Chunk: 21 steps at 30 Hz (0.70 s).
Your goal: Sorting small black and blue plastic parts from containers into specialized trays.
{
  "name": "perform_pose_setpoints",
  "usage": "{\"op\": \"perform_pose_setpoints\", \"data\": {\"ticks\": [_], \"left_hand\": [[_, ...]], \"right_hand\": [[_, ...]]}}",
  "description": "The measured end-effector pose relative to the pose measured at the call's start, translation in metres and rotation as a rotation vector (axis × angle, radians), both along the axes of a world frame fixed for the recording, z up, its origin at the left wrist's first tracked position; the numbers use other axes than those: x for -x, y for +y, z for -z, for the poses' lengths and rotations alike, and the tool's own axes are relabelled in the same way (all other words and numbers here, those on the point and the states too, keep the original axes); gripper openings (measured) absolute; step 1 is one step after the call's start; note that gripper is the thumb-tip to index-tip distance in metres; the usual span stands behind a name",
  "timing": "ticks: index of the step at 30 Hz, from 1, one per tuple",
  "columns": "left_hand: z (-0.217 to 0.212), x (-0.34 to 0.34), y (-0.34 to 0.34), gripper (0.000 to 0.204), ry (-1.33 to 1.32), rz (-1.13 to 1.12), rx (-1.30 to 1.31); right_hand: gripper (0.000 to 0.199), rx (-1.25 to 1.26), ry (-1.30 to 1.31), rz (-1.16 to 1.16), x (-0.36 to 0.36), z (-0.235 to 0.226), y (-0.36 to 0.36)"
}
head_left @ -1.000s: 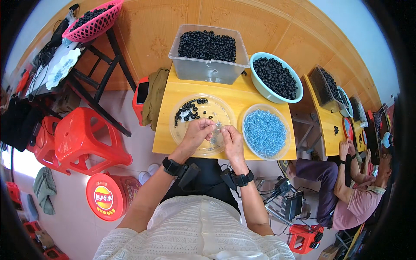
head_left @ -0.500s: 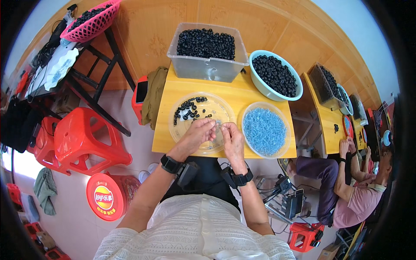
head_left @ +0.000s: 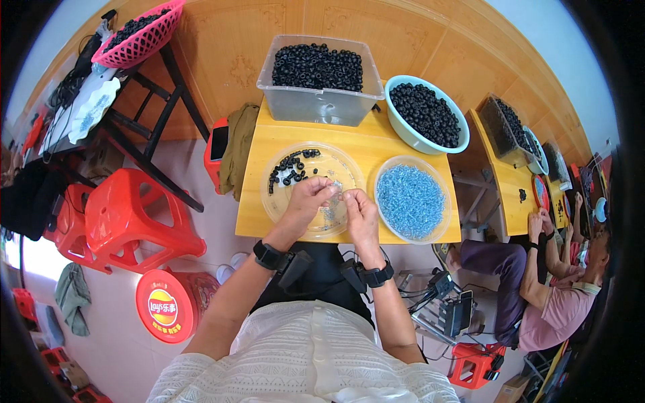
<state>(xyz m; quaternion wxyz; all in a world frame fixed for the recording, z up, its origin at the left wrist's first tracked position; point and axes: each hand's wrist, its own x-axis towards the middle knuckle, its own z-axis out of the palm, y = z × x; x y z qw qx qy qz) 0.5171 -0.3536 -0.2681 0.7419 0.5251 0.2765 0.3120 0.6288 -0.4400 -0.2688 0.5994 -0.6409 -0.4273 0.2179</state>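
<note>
- The left hand [head_left: 308,200] and the right hand [head_left: 359,213] are held close together over the clear round plate [head_left: 282,201] on the yellow table [head_left: 262,221].
- The fingertips of both hands are pinched around something tiny. It is too small to be seen, so what is held cannot be told.
- Small black rings [head_left: 290,168] are spread on the far left part of the clear round plate, just beyond the left hand.
- A second clear plate full of little blue pieces [head_left: 411,200] is set just to the right of the right hand.
- The black rings look round and smooth, so they could probably roll off the shallow plate if it were bumped by a wrist.
- The blue pieces look light and loose. A quick sweep of the right hand might scatter them over the table edge onto the floor.
- The tiny part could slip out if the pinch were loosened, and it would be hard to find again.
- A clear plastic tub [head_left: 316,101] heaped with black rings is placed at the far side, with a pale blue bowl [head_left: 403,127] of the same rings to its right.
- Shiny red plastic stools [head_left: 127,215] are seen on the left.
- Another person's hands [head_left: 541,225] are at work far to the right.
</note>
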Motion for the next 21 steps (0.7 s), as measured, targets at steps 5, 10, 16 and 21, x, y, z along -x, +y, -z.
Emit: {"op": "perform_pose_setpoints", "data": {"ticks": [5,10,16,21], "left_hand": [[-0.002,-0.003,-0.003,0.011,-0.043,-0.027,0.012],[-0.007,-0.001,-0.002,0.013,0.065,0.025,0.003],[-0.005,0.0,-0.004,0.012,0.054,0.009,-0.005],[-0.012,-0.002,-0.006,0.012,0.019,-0.086,-0.017]], "right_hand": [[0.017,0.049,-0.095,-0.004,-0.005,0.0,-0.003],[0.012,0.112,-0.313,0.023,-0.001,-0.022,-0.008],[0.01,0.079,-0.311,0.041,0.001,-0.023,-0.008],[0.009,0.132,-0.045,0.08,0.001,-0.021,-0.008]]}}
